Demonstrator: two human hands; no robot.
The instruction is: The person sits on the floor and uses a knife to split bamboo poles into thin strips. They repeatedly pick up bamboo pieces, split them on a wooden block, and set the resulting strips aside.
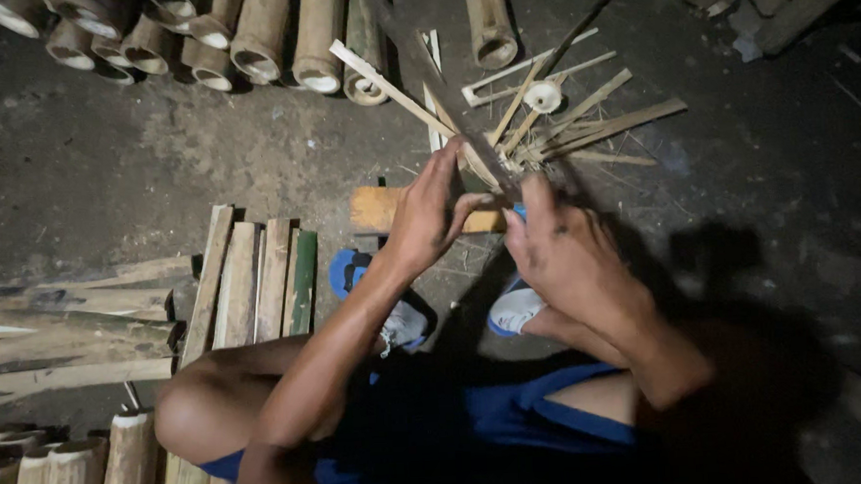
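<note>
Person is squatting on the dark floor [108,159], both hands working at a bundle of split bamboo strips [551,130]. Left hand [428,218] is gripping the near ends of the strips, fingers [444,178] wrapped and pressed together around them, thumb crossing toward the other hand. Right hand [562,251] is sitting just beside it, fingers curled inward against the same bundle; whether they are pinching a strip or a tool, cannot tell, too dark and blurred. A long dark blade-like piece [433,72] is running up and away from the fingers, through the strips. Strips are fanning out beyond the fingertips, away from the person. A small pale bamboo ring [542,96] is lying among them.

Directly under the hands, a flat wooden block [376,209] is resting on the floor. Below the wrists, blue-and-white sandals [516,308] are showing. Left of the left hand, flat split bamboo slats [248,279] are lying side by side. Far beyond the fingers, a row of round bamboo tube sections [257,37] is lining up. More tube sections [63,471] are standing by the person's left knee.
</note>
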